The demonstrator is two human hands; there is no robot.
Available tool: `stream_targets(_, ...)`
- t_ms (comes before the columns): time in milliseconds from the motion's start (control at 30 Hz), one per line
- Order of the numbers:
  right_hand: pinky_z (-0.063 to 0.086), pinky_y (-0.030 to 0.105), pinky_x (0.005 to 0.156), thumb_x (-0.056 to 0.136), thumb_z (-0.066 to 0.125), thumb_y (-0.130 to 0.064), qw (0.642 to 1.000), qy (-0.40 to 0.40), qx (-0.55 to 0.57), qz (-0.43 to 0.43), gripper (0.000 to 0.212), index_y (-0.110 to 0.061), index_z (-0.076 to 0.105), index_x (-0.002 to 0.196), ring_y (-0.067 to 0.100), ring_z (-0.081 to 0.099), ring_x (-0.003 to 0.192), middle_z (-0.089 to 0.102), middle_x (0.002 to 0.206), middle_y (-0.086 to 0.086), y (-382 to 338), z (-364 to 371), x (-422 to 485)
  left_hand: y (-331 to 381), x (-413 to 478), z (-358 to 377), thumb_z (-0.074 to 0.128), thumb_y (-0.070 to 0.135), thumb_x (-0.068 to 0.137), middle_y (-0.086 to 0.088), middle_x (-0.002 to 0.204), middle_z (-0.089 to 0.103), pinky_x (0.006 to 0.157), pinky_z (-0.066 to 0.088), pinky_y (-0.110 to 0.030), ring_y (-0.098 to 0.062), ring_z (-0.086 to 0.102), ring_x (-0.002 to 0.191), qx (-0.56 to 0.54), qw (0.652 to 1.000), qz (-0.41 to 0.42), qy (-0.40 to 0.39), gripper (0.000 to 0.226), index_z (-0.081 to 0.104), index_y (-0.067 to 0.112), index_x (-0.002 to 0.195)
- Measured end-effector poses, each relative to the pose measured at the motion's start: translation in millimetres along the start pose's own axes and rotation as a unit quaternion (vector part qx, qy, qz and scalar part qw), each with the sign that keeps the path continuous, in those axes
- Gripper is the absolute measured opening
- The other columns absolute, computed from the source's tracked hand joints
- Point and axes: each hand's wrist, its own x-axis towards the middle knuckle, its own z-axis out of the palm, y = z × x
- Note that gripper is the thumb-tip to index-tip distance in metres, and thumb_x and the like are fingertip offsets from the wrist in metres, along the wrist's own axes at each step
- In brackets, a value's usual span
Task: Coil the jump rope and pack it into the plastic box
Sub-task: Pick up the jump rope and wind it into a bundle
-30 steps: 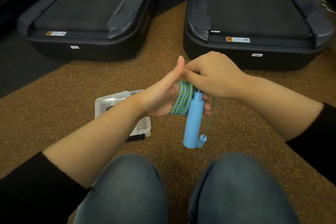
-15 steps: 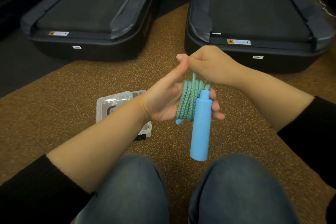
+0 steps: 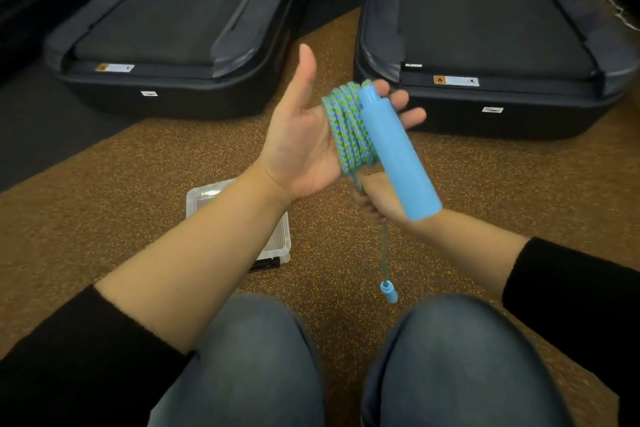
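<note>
The blue-green braided jump rope (image 3: 348, 130) is wound in several loops around the fingers of my left hand (image 3: 301, 146), thumb up, palm facing me. A light-blue handle (image 3: 394, 152) lies across those fingers, slanting down to the right. My right hand (image 3: 381, 199) sits below the coil, partly hidden behind the handle, pinching the free strand. That strand hangs down to a small blue end piece (image 3: 388, 291) between my knees. The clear plastic box (image 3: 277, 246) lies on the floor under my left forearm, mostly hidden.
I sit on a speckled brown floor (image 3: 104, 218) with my jeans-clad knees (image 3: 252, 357) at the bottom. Two black treadmill ends stand ahead, one left (image 3: 166, 80) and one right (image 3: 502, 104), with a gap between them.
My right hand dropped from above the coil to beneath it, drawing the strand down. My left hand rose and opened its palm. The handle tilted from hanging straight to slanting.
</note>
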Motion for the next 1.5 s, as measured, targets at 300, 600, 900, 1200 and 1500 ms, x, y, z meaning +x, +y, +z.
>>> stream_targets(300, 0.023, 0.015, 0.047, 0.094, 0.038, -0.043, 0.978, 0.028, -0.048, -0.202, 0.049, -0.02, 0.033, 0.051, 0.005, 0.023, 0.046, 0.026, 0.05, -0.008, 11.8, -9.8, -43.7, 4.2, 1.9, -18.1, 0.028, 0.074, 0.083, -0.013, 0.1, 0.065, 0.102, 0.044, -0.042, -0.031, 0.058, 0.11, -0.063, 0.986, 0.107, 0.111, 0.077, 0.053, 0.004, 0.103)
stream_targets(600, 0.022, 0.016, 0.047, 0.095, 0.047, -0.033, 0.933, 0.133, -0.179, -0.283, 0.049, -0.024, 0.028, 0.051, 0.004, 0.028, 0.046, 0.027, 0.047, -0.01, 11.6, -4.7, -69.3, -2.0, 7.0, -17.5, 0.036, 0.069, 0.085, -0.016, 0.098, 0.067, 0.097, 0.048, -0.042, -0.032, 0.063, 0.104, -0.092, 0.974, 0.133, 0.162, 0.072, 0.053, 0.002, 0.106)
stream_targets(900, 0.04, 0.032, 0.046, 0.093, 0.038, -0.044, 0.809, 0.242, -0.385, -0.373, 0.045, -0.018, 0.044, 0.057, 0.017, 0.046, 0.045, 0.043, 0.047, -0.007, -21.0, -4.0, -98.5, -5.1, 4.3, -28.1, 0.024, 0.071, 0.085, -0.014, 0.097, 0.064, 0.1, 0.046, -0.04, -0.028, 0.061, 0.104, 0.04, 0.975, 0.081, 0.201, 0.074, 0.053, 0.004, 0.097)
stream_targets(1200, 0.022, 0.028, 0.045, 0.091, 0.038, -0.049, 0.727, 0.276, -0.52, -0.353, 0.045, -0.019, 0.036, 0.057, 0.014, 0.037, 0.05, 0.029, 0.045, -0.006, -58.1, -35.2, -79.2, -27.8, 9.9, -15.6, 0.003, 0.074, 0.082, -0.015, 0.12, 0.06, 0.109, 0.034, -0.04, -0.027, 0.054, 0.116, 0.187, 0.973, -0.1, 0.092, 0.097, 0.053, 0.003, 0.124)
stream_targets(1500, 0.036, 0.033, 0.053, 0.086, 0.043, -0.046, 0.762, 0.245, -0.494, -0.34, 0.048, -0.015, 0.031, 0.051, 0.012, 0.042, 0.047, 0.035, 0.043, -0.003, -73.8, -39.5, -62.4, -30.5, 7.2, -8.2, 0.004, 0.08, 0.069, -0.023, 0.113, 0.051, 0.105, 0.04, -0.039, -0.033, 0.051, 0.108, 0.182, 0.971, -0.155, 0.022, 0.103, 0.049, 0.003, 0.121)
